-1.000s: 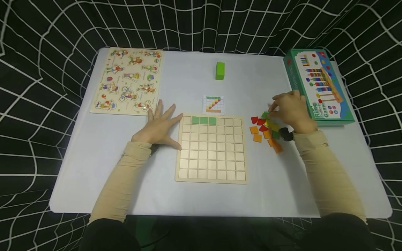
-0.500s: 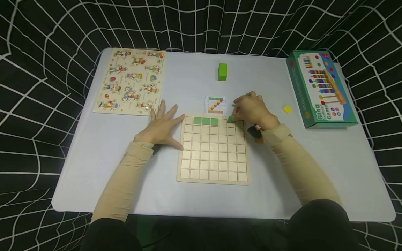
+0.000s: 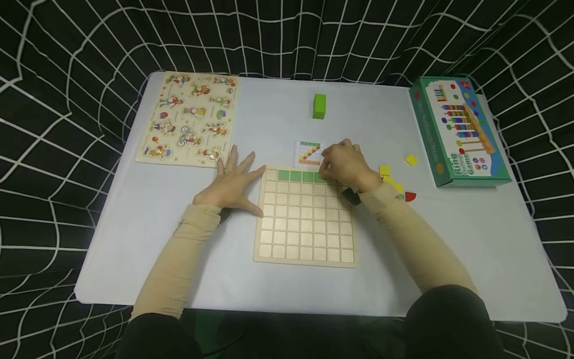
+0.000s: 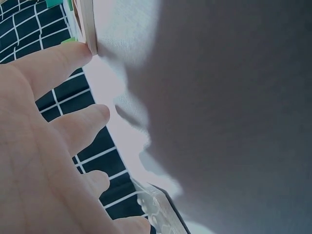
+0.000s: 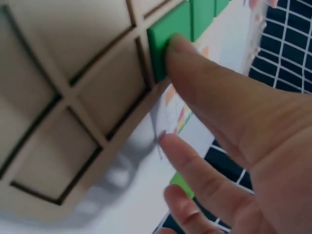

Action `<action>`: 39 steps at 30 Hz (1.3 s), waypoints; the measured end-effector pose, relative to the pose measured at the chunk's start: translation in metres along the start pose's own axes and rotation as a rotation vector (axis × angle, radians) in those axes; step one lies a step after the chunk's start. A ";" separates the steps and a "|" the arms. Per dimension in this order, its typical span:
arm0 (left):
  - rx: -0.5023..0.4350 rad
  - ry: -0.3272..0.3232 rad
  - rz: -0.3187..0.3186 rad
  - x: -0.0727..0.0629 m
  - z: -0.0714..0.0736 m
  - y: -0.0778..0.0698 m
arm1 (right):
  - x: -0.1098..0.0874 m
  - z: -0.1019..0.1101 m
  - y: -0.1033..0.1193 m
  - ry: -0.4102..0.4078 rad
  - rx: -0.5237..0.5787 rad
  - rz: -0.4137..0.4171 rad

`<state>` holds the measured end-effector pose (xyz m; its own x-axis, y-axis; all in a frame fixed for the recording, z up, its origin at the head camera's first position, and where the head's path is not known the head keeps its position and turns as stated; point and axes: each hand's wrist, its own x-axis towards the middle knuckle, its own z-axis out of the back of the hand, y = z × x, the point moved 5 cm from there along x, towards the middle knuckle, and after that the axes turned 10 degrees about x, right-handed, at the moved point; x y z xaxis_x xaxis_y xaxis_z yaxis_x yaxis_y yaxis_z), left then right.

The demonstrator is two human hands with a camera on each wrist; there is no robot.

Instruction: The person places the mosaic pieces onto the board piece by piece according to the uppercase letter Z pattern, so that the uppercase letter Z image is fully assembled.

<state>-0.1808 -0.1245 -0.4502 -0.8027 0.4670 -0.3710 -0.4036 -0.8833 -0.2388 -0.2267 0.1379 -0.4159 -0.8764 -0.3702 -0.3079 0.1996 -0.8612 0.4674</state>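
Note:
A wooden grid board point(image 3: 305, 224) lies mid-table, with a row of green square tiles point(image 3: 296, 176) in its top row. My right hand point(image 3: 347, 164) is over that row, its thumb pressing the endmost green tile point(image 5: 168, 27), which sits in its cell in the right wrist view. The other fingers hang apart from the tile beyond the board's edge. My left hand point(image 3: 229, 187) lies spread, thumb and index finger touching the board's left edge. In the left wrist view one fingertip point(image 4: 83, 52) meets the board's corner.
Behind the board lies a printed pattern card point(image 3: 305, 153). Yellow tiles point(image 3: 384, 170) and a red piece point(image 3: 410, 196) show beside my right sleeve, which hides others. A green block point(image 3: 319, 106), a picture puzzle point(image 3: 188, 119) and a game box point(image 3: 462, 129) stand around.
My right hand has carried a green tile from the loose pile leftward to the board's top row, where it now fills the cell beside the other green ones. My left hand stays put.

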 end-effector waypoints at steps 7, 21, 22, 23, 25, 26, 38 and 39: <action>-0.002 -0.001 0.000 -0.002 0.002 -0.003 | -0.018 0.011 -0.016 -0.120 -0.035 -0.006; -0.009 -0.020 0.000 -0.005 -0.002 -0.005 | -0.077 0.043 -0.083 -0.245 0.006 -0.165; -0.010 -0.020 -0.001 -0.005 -0.002 -0.005 | -0.080 0.045 -0.088 -0.244 0.006 -0.172; -0.010 -0.022 -0.003 -0.004 -0.001 -0.005 | -0.084 0.047 -0.093 -0.242 0.004 -0.178; -0.010 -0.023 -0.007 -0.003 0.000 -0.005 | -0.092 0.050 -0.102 -0.224 -0.004 -0.188; -0.009 -0.021 -0.007 -0.004 -0.001 -0.005 | -0.095 0.050 -0.106 -0.209 -0.005 -0.196; 0.004 -0.018 -0.007 -0.003 0.000 -0.004 | -0.124 0.042 -0.132 -0.130 -0.023 -0.270; 0.004 -0.018 -0.007 -0.003 0.000 -0.004 | -0.125 0.041 -0.133 -0.131 -0.021 -0.275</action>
<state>-0.1767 -0.1220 -0.4485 -0.8077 0.4722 -0.3531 -0.4108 -0.8803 -0.2373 -0.1617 0.3129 -0.4057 -0.9475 -0.0756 -0.3107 -0.0451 -0.9303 0.3640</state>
